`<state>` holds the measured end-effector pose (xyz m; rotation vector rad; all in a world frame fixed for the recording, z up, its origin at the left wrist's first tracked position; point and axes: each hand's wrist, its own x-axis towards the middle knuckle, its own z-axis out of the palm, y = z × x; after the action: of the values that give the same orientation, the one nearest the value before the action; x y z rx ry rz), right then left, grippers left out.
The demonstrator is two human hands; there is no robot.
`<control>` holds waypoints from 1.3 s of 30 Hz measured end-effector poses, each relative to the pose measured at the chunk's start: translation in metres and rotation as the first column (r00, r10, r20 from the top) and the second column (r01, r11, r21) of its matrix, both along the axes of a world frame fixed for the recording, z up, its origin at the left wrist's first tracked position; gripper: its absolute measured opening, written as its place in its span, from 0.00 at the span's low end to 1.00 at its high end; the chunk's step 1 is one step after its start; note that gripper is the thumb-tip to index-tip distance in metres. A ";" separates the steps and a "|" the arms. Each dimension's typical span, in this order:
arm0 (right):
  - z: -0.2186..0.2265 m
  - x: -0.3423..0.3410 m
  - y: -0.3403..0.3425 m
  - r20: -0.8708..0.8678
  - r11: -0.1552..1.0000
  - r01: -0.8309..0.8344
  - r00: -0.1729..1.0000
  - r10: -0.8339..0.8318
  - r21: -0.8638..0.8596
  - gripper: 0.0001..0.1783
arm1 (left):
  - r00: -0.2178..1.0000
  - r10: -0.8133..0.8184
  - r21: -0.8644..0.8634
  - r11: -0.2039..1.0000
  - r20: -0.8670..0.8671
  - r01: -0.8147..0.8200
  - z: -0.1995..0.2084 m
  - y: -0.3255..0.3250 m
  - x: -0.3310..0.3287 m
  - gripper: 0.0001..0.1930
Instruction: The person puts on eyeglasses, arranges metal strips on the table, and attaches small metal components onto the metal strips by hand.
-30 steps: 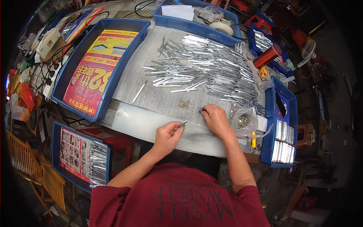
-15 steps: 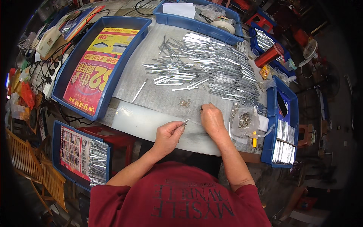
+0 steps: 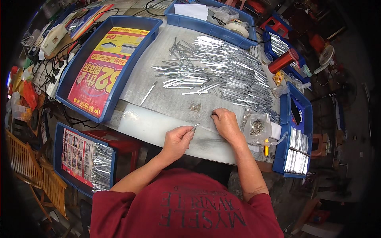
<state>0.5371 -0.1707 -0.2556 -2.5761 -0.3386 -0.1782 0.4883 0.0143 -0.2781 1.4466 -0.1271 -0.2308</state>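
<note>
My left hand (image 3: 178,141) is closed in a pinch over the near edge of the white board (image 3: 147,126). A small slim metal piece (image 3: 195,126) pokes out from between its thumb and forefinger. My right hand (image 3: 226,123) rests on the grey foam mat (image 3: 166,101) with its fingers curled together; what they hold, if anything, is hidden. Just beyond my hands lies a small scatter of tiny brassy parts (image 3: 195,107). Farther off, a big heap of thin silver metal strips (image 3: 214,65) covers the mat. One strip (image 3: 148,93) lies apart on the left.
Right of my right hand sit a clear bag of small metal parts (image 3: 256,127) and a yellow-handled tool (image 3: 266,150). Blue trays stand at the left (image 3: 108,113), far side (image 3: 198,20) and right (image 3: 282,131). A lower-left tray (image 3: 59,158) holds strips. A red cylinder (image 3: 283,60) lies far right.
My right hand has shifted slightly and its fingers have curled in more on the mat. The left hand keeps its pinch on the metal piece. The whole view has moved a little.
</note>
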 end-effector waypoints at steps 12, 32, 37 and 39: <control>-0.014 0.000 0.008 0.069 0.973 0.014 0.998 0.002 -0.231 0.01 | 1.000 -0.012 0.020 1.000 -0.013 0.012 0.003 -0.001 0.001 0.08; -0.008 -0.003 0.007 0.034 0.991 0.063 0.998 -0.060 -0.118 0.05 | 0.973 0.066 0.151 0.983 0.223 -0.101 0.000 -0.002 -0.003 0.08; -0.010 -0.003 0.005 0.062 0.992 0.041 0.998 -0.034 -0.115 0.04 | 0.947 0.081 0.205 0.967 0.312 -0.151 0.007 -0.003 -0.004 0.07; -0.013 -0.003 0.005 0.072 0.992 0.037 0.997 -0.028 -0.123 0.04 | 0.951 0.079 0.205 0.968 0.300 -0.145 0.007 -0.004 -0.004 0.07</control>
<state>0.5340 -0.1662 -0.2683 -2.7042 -0.3434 -0.2677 0.4847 0.0108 -0.2715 1.7034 -0.2629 0.0661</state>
